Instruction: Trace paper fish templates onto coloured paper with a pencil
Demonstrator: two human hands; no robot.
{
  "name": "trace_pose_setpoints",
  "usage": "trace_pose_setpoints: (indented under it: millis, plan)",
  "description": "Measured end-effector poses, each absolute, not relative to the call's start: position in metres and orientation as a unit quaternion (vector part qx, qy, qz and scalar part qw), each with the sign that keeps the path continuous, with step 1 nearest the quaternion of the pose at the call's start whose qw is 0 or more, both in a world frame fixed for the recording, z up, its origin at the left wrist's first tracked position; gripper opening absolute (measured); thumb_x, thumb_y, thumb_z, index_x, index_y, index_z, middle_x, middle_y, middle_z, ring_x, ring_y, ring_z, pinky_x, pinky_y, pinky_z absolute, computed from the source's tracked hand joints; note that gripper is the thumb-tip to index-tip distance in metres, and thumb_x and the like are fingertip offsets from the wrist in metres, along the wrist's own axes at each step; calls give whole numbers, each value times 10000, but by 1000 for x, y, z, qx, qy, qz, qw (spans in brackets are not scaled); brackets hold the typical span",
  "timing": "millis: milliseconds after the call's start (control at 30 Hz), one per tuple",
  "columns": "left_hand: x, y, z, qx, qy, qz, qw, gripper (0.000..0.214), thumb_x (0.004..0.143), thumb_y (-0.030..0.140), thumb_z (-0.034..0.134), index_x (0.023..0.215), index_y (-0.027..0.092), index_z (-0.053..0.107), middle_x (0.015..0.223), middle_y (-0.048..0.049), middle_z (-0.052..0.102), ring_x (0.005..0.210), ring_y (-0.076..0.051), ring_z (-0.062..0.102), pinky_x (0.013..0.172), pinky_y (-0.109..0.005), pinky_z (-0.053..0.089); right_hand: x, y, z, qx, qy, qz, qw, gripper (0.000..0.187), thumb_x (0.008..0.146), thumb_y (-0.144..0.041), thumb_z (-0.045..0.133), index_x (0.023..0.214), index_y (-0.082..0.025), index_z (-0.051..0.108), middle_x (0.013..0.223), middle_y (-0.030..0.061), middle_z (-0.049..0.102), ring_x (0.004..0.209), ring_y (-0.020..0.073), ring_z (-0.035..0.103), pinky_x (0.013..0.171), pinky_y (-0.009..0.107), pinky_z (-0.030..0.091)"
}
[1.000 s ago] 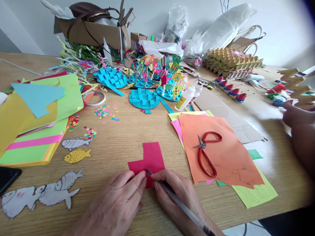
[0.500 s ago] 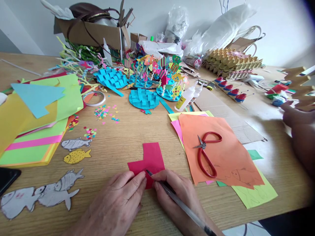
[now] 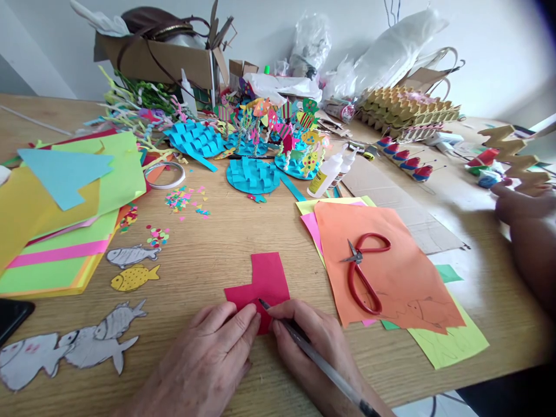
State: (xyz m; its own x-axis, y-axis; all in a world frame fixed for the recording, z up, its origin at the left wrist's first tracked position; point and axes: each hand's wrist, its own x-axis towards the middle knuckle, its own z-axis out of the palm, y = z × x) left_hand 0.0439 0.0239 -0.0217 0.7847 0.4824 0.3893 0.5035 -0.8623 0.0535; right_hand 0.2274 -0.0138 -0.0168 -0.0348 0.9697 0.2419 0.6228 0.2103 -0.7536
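A red piece of paper (image 3: 264,279) with a notched outline lies on the wooden table (image 3: 217,243) just in front of me. My left hand (image 3: 204,362) rests flat on the table, its fingertips pressing the paper's near edge. My right hand (image 3: 319,347) is closed around a pen (image 3: 317,362), and the pen's tip touches the red paper beside the left fingertips. Red-handled scissors (image 3: 365,269) lie on an orange sheet (image 3: 391,272) to the right.
Paper fish cut-outs (image 3: 130,266) and stacked coloured sheets (image 3: 65,208) lie at left. Blue woven paper discs with small paper fish (image 3: 256,156), glue bottles (image 3: 328,174), egg cartons (image 3: 408,107) and a cardboard box (image 3: 160,52) fill the back. Another person's hand (image 3: 525,214) holds a cardboard zigzag at right.
My hands and the pen stay almost still on the red paper. The other person's cardboard zigzag at right has shifted slightly.
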Motion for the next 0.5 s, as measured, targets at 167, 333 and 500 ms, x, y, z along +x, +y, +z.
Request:
trace_pose_setpoints:
  millis: [167,333,500]
  plan:
    - [44,23,-23,-944,-264,-198,28,424,999,180,214,1117,136,618,1135,-3,652,981,-184,556,851,-314,419,226,-12,-17,-584,-683,220,380,164,779,-85,478,813,-186,604,629,-20,636,521,95,583,517,173,441]
    - [43,22,-23,-945,-264,-190,23,390,988,164,246,1138,146,606,1154,-9,641,995,-188,545,848,-328,424,226,-12,-15,-579,-688,219,379,165,768,-81,477,787,-186,603,601,-25,620,507,93,577,517,172,445]
    - [44,22,-23,-943,-269,-197,24,374,982,163,262,1141,143,601,1144,-12,643,983,-191,544,845,-327,418,226,-10,-14,-589,-678,223,379,169,762,-79,478,783,-172,617,615,-11,640,507,92,581,503,166,442]
